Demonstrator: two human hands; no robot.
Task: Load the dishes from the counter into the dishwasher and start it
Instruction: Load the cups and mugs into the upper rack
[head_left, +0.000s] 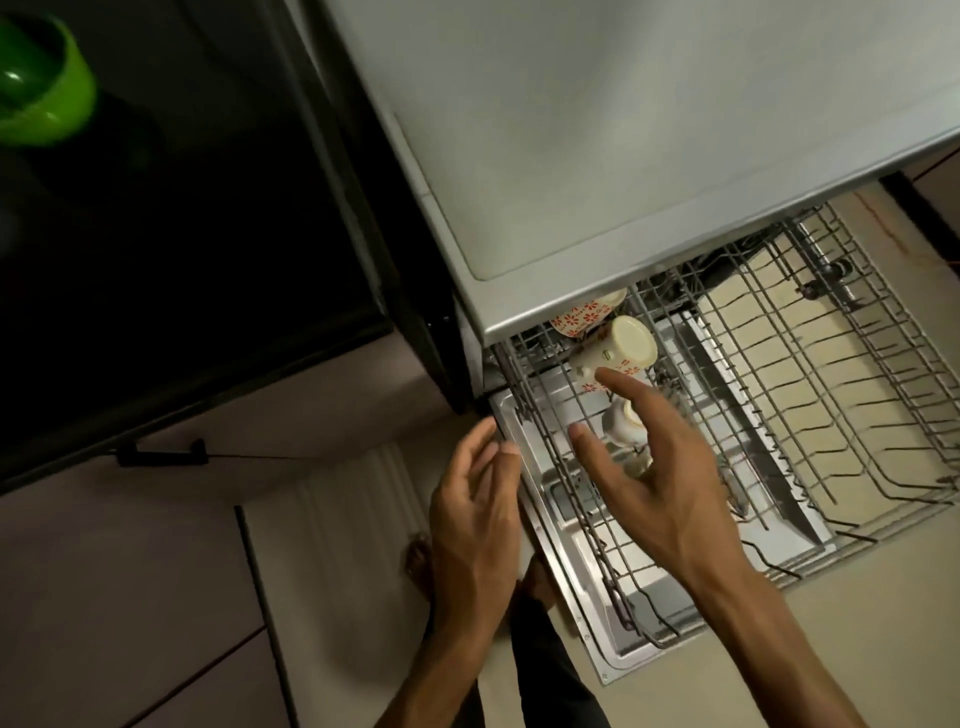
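Observation:
The dishwasher's wire rack (810, 395) is pulled out over the open door (566, 561). A cream mug with red flowers (621, 351) lies tipped on its side at the rack's back left. Behind it, partly under the dishwasher's top, sits a flowered bowl (582, 314). A small white cup (623, 423) lies lower down, partly hidden by my right hand (654, 467), which hovers over the rack with straight fingers and holds nothing. My left hand (478, 509) is open beside the door's left edge, empty.
The grey dishwasher top (597, 130) fills the upper middle. A green bowl (44, 83) stands on the dark counter (182, 208) at the upper left. A cabinet handle (161, 457) sticks out below the counter. My bare feet (421, 561) stand on the pale floor.

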